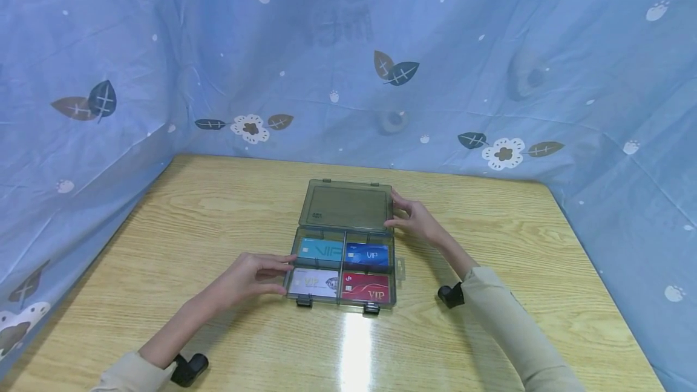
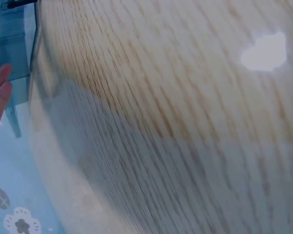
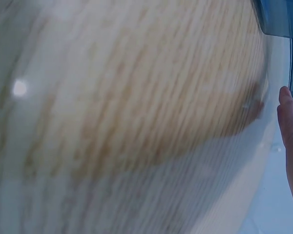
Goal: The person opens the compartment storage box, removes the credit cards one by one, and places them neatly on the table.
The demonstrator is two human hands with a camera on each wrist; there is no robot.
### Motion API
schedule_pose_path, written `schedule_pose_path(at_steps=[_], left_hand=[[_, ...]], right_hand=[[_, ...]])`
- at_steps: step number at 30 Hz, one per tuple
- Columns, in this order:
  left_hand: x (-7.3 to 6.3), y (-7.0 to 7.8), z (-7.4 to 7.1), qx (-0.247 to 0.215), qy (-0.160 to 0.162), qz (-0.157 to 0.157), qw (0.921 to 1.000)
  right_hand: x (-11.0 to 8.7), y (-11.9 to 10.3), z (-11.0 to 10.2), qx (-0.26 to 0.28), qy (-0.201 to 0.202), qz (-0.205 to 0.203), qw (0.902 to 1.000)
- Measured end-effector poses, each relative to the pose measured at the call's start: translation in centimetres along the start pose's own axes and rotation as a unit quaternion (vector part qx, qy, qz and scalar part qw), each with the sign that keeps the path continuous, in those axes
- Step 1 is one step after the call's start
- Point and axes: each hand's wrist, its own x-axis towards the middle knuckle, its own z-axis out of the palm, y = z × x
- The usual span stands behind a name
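A translucent dark plastic storage box (image 1: pixel 341 283) lies on the table with its lid (image 1: pixel 348 204) folded back away from me. Dividers part it into several compartments, each with a VIP card: a teal card (image 1: pixel 320 249) back left, a blue card (image 1: pixel 368 254) back right, a white card (image 1: pixel 314 282) front left and a red card (image 1: pixel 365 287) front right. My left hand (image 1: pixel 251 275) touches the box's left side with extended fingers. At the lid's right edge, my right hand (image 1: pixel 419 221) holds it between thumb and fingers. Both wrist views catch only part of each hand.
The wooden table (image 1: pixel 218 216) carries the box near its middle. Blue patterned cloth (image 1: pixel 337 65) hangs behind the table and along both sides. Two black latches (image 1: pixel 371 308) stick out from the box's front, and a clear hanging tab (image 1: pixel 400 268) from its right side.
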Motion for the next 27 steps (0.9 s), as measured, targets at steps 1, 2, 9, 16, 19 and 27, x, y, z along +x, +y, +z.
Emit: schedule_pose_path(at_steps=[1,2,9,16,19,27], left_hand=[[0.0,0.0,0.0,0.0,0.0,0.0,1.0],[0.0,0.0,0.0,-0.001,0.0,-0.001,1.0],[0.1,0.2,0.0,-0.006,-0.001,-0.01,0.9999],[0.2,0.0,0.0,-0.003,-0.001,-0.006,1.0],[0.1,0.0,0.0,0.001,0.0,-0.004,1.0],[0.0,0.0,0.0,0.002,0.001,0.004,1.0]], right_hand=[[-0.1,0.0,0.0,-0.001,-0.002,0.001,1.0],[-0.1,0.0,0.0,0.0,-0.004,0.0,1.0],[-0.4,0.2,0.3,0.053,-0.02,0.004,0.9984],[-0.9,0.4,0.2,0.061,-0.014,0.007,0.998],[-1.4,0.2,0.0,0.069,-0.008,0.016,0.9974],[-3.0,-0.6,0.2,0.103,-0.003,0.017,0.9945]])
